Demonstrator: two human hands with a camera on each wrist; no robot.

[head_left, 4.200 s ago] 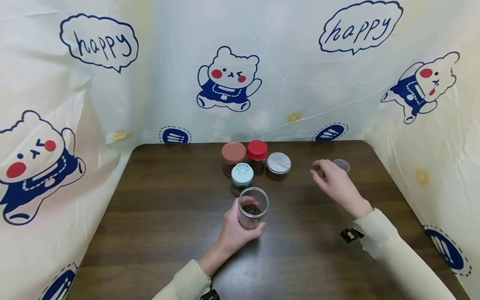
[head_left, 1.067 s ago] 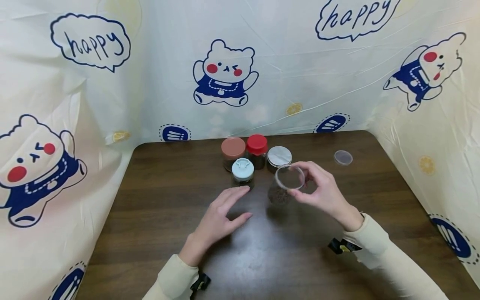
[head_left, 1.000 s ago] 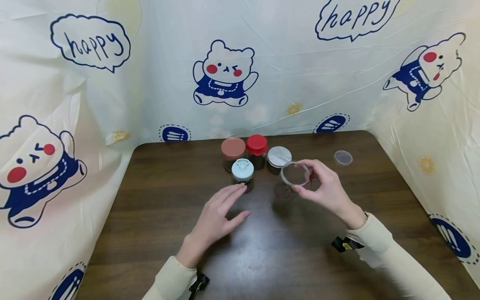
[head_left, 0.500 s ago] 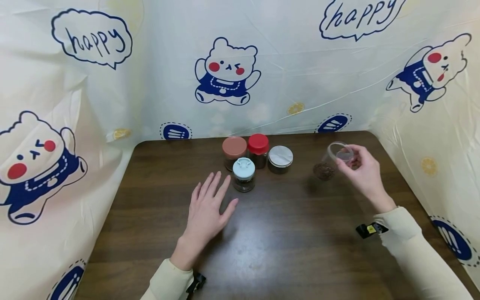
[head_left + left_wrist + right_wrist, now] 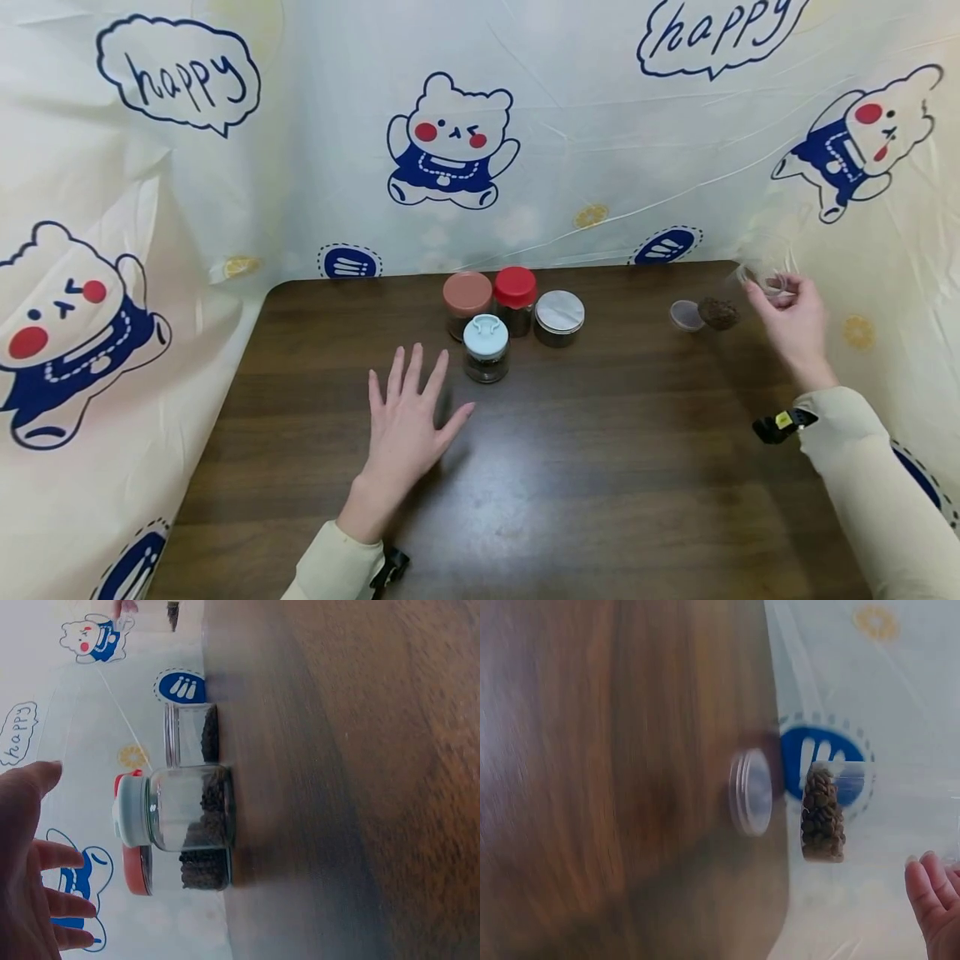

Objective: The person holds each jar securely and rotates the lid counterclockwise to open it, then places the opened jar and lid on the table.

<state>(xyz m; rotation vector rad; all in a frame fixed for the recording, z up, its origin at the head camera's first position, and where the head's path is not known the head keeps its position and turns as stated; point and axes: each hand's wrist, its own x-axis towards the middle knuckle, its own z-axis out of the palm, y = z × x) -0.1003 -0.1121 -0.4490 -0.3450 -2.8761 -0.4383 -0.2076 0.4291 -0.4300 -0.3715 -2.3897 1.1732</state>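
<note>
My right hand (image 5: 798, 325) holds a clear jar (image 5: 870, 817) near its open rim, over the table's far right corner. Brown bean-like pieces (image 5: 823, 817) fill the lower part of that jar. Beside it on the table lies a clear round lid (image 5: 687, 315), which the right wrist view shows with a ridged side. My left hand (image 5: 405, 429) is spread with straight fingers above the table and grips nothing. Nearest to it stands a small glass jar with a light blue lid (image 5: 486, 337), dark pieces in its bottom.
Behind the blue-lidded jar stand a jar with a dull red lid (image 5: 467, 293), one with a bright red lid (image 5: 515, 287) and one with a silvery lid (image 5: 559, 312). A printed curtain (image 5: 570, 150) hangs round the brown table (image 5: 585, 500).
The clear jar passed from my left hand to my right, which has carried it rightward past the other jars to the loose lid. My left hand has drawn back left and spread.
</note>
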